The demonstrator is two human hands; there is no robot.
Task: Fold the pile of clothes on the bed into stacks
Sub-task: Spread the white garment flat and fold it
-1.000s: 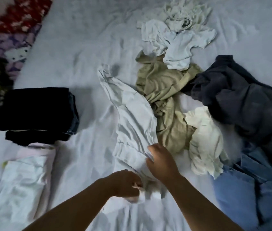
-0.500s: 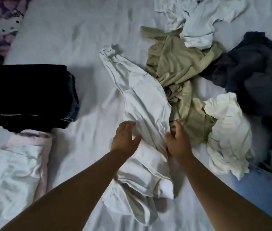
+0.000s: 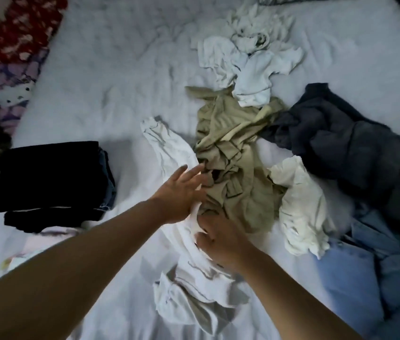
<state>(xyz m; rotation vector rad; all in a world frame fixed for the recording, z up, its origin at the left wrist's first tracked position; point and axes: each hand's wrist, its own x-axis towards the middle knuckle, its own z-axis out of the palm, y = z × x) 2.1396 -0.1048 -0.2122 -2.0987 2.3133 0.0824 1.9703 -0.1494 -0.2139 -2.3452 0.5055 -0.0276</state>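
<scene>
A person's two bare forearms reach forward over a bed (image 3: pixel 125 77) covered in a pale, wrinkled sheet, seen from above. Nearest the viewer, towards the bed's near edge, lies the crumpled lower end of a long white garment (image 3: pixel 194 285). Its long axis runs from that near end away and slightly left, ending in a narrow cuff-like tip towards the middle of the bed. The right hand (image 3: pixel 221 244) rests on the garment's right edge about halfway along, fingers curled down into the cloth; it appears to pinch a fold, though blur makes the grip hard to confirm. The left hand (image 3: pixel 181 192) lies just beyond it and to the left, flat on the same garment with fingers straight and spread, pressing rather than gripping, its fingertips touching the edge of a rumpled olive garment (image 3: pixel 233 168) that lies beside the white one on the right. Both hands therefore sit at the garment's middle, with the far tip ahead of the left hand, which is the nearer one to it. Further right is a cream garment (image 3: pixel 299 207), a blue garment (image 3: pixel 370 278) and a dark grey one (image 3: pixel 351 148). Near the left edge sits a folded dark stack (image 3: pixel 52 175). Farthest away lie small white clothes (image 3: pixel 248 60).
</scene>
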